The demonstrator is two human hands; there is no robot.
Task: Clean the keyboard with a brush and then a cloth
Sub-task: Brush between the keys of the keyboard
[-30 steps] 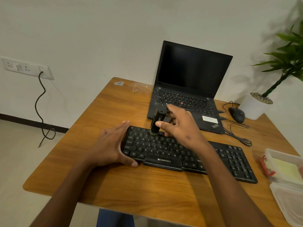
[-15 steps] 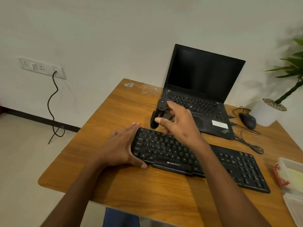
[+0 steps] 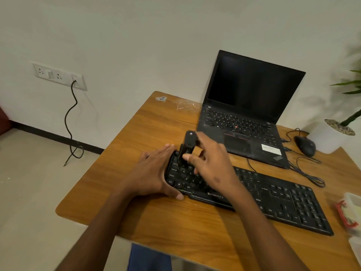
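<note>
The right hand [image 3: 210,165] pinches the black brush [image 3: 188,146] (bristles down) on the keyboard [image 3: 273,200] left end; the left hand [image 3: 154,173], fingers straight, steadies that end.

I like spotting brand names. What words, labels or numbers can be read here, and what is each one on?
"ZEBRONICS": front edge of the black keyboard.
"Ctrl", "Alt", "Caps Lock", "Shift", letters "Z", "X", "S": keyboard's keys by the left hand.
White sticker on the laptop: print too small to read.
Laptop keys: blurred.
Brush in the right hand: no text visible.
</note>
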